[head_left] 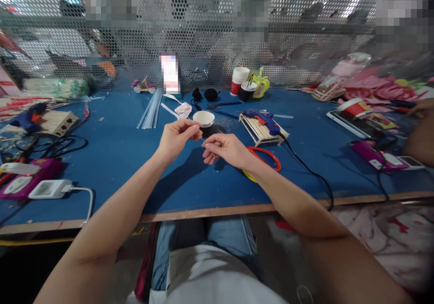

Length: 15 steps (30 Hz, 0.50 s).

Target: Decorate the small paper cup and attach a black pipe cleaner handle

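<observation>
Over the blue surface (190, 193), the right hand (225, 149) curled, its grip drawn nearly together; the left hand (181, 135) faced it, fingertips pinched. Whether either grip was clamped on something thin, I could not tell. The dark cup (208, 128) stood upright just beyond the left fingers, a wooden rack (256, 133) bearing a blue glue gun (262, 119) right of it. White ribbon (183, 110) lay farther back.
</observation>
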Motion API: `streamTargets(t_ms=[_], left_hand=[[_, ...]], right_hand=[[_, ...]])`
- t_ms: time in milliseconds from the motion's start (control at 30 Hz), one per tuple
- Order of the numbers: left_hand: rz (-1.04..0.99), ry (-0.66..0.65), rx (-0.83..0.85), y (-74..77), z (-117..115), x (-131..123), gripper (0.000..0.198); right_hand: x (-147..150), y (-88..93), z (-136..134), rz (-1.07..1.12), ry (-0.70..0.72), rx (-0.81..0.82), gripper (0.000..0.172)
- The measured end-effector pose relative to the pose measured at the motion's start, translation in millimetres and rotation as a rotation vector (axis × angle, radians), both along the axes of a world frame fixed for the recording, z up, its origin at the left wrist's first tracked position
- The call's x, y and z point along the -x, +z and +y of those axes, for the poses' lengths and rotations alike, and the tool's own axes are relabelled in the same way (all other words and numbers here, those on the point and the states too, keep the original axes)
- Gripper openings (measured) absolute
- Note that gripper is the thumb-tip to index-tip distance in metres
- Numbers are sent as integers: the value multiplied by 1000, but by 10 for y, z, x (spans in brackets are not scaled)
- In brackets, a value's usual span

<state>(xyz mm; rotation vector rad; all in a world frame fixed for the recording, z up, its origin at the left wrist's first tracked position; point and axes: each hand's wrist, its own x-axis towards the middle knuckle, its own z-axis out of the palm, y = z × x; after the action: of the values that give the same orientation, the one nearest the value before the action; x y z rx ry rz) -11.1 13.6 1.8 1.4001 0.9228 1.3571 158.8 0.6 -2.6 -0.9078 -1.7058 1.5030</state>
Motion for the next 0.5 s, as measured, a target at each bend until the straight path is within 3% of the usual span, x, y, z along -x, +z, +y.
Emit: streamTargets(t_ms=[267,500], left_hand=[[105,71,-67,35,-32,-27,16],[-107,71,44,11,65,50,17]], right_hand=[[19,12,-15,-33,-35,5,14],[-19,-33,47,-7,-45,-62,19]])
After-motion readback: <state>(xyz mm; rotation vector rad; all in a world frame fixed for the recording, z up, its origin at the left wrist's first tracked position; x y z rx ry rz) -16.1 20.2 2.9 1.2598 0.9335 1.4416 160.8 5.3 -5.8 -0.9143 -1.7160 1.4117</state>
